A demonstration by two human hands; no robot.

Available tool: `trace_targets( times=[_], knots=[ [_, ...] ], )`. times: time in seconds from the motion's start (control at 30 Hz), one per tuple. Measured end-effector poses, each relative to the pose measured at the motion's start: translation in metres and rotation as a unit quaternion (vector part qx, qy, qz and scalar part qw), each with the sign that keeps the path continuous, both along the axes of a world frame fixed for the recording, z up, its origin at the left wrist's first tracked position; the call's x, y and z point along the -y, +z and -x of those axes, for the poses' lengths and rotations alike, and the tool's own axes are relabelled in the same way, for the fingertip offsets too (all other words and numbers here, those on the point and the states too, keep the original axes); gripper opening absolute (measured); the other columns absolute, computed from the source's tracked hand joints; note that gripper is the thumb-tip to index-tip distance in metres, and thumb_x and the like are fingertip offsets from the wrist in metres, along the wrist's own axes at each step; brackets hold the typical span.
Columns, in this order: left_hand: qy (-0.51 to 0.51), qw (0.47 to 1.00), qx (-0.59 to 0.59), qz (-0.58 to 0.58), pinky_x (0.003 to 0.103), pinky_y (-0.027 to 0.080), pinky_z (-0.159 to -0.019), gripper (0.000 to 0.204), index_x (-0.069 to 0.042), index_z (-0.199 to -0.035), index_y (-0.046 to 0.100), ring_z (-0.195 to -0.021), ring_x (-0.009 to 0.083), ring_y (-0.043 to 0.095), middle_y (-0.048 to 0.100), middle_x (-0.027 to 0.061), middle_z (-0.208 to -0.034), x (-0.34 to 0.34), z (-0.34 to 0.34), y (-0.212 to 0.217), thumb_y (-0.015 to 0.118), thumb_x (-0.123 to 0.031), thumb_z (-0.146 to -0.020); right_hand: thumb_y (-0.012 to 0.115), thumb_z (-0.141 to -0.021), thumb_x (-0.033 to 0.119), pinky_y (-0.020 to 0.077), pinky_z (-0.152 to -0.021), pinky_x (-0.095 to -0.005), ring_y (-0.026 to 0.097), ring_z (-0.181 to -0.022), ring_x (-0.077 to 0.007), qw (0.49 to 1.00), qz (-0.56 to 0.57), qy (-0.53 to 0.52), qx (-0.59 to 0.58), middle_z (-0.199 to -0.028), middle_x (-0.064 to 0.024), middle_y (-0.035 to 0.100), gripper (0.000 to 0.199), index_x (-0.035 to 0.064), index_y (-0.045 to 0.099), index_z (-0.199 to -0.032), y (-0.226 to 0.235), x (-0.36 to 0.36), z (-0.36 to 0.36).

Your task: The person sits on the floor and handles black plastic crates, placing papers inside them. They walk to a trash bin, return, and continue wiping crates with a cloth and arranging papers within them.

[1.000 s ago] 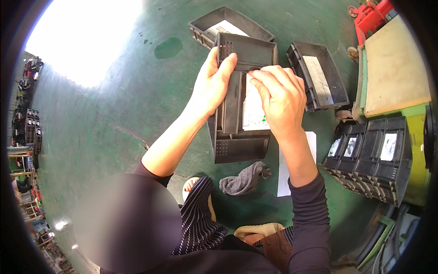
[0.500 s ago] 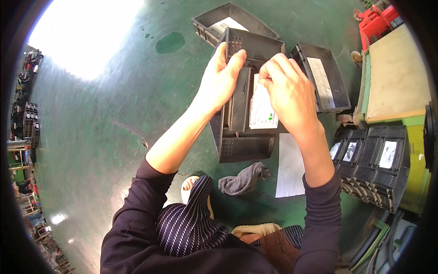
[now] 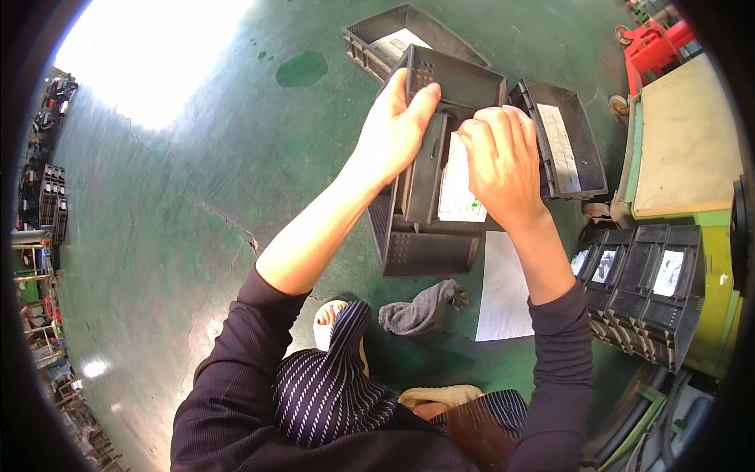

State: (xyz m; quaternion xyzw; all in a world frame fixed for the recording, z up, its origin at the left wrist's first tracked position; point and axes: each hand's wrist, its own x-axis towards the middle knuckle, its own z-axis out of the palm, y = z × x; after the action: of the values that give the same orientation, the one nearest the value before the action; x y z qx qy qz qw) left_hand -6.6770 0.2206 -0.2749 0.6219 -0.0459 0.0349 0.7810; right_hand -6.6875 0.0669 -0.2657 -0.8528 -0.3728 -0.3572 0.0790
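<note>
A black plastic crate (image 3: pixel 431 253) is tipped up in front of me, held above the green floor. My left hand (image 3: pixel 391 140) is wrapped around its upper left edge, thumb on the perforated part. A white paper label (image 3: pixel 458 187) with small green marks lies against the crate's dark panel. Over the label's upper right part, my right hand (image 3: pixel 507 161) is closed, fingers curled and pressed together at the paper. Its fingertips are partly hidden, and the hand covers the label's right side.
Behind stands another black crate (image 3: pixel 373 53) with paper inside; a third crate (image 3: pixel 578 177) sits at the right. A grey cloth (image 3: pixel 421 308) and a white sheet (image 3: pixel 503 295) lie near my feet. Stacked black crates (image 3: pixel 637 303) stand at far right, beside a yellow-green machine (image 3: pixel 716 291).
The crate and both hands sit slightly further right in the view. My right hand's fingers have curled more over the label, and its pinching thumb is now hidden.
</note>
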Motion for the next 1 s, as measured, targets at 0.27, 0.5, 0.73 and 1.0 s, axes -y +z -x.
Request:
trace_targets(
  times=[0.27, 0.5, 0.73, 1.0],
  knots=[
    [0.004, 1.0, -0.016, 0.008, 0.026, 0.043, -0.082, 0.031, 0.0, -0.114, 0.048, -0.09, 0.0121, 0.055, 0.059, 0.0071, -0.101, -0.026, -0.021, -0.006, 0.049, -0.019, -0.089, 0.062, -0.072, -0.003, 0.048, -0.08, -0.0392, 0.052, -0.08, -0.0282, 0.975, -0.104, 0.108, -0.165, -0.086, -0.0122, 0.049, 0.019, 0.0004, 0.049, -0.085, 0.01, 0.025, 0.036],
    [0.007, 0.999, -0.049, 0.016, 0.025, 0.049, -0.069, 0.028, -0.002, -0.111, 0.049, -0.077, 0.0104, 0.059, 0.06, 0.0069, -0.094, -0.033, -0.019, 0.002, 0.05, -0.018, -0.088, 0.054, -0.08, 0.0, 0.0474, -0.086, -0.044, 0.053, -0.084, -0.0252, 0.964, -0.189, 0.078, -0.169, -0.086, -0.0119, 0.05, 0.008, 0.0018, 0.049, -0.086, 0.03, 0.064, 0.075],
    [-0.01, 0.996, -0.071, 0.051, 0.025, 0.054, -0.058, 0.028, -0.002, -0.11, 0.049, -0.07, 0.0101, 0.061, 0.06, 0.0064, -0.09, -0.048, -0.032, -0.009, 0.052, -0.016, -0.086, 0.059, -0.079, 0.008, 0.0417, -0.082, -0.0376, 0.053, -0.086, -0.0285, 0.97, -0.009, -0.149, -0.19, -0.089, -0.0094, 0.053, 0.008, 0.0026, 0.056, -0.085, 0.064, 0.097, 0.079],
    [0.014, 0.997, -0.07, 0.04, 0.026, 0.054, -0.062, 0.031, 0.0, -0.11, 0.049, -0.075, 0.0115, 0.061, 0.06, 0.0076, -0.091, -0.044, -0.042, -0.007, 0.053, -0.019, -0.085, 0.067, -0.073, 0.01, 0.0429, -0.088, -0.0393, 0.058, -0.082, -0.021, 0.99, -0.094, 0.021, -0.102, -0.088, -0.0068, 0.06, 0.058, 0.0086, 0.046, -0.127, -0.013, 0.029, 0.037]
  ],
)
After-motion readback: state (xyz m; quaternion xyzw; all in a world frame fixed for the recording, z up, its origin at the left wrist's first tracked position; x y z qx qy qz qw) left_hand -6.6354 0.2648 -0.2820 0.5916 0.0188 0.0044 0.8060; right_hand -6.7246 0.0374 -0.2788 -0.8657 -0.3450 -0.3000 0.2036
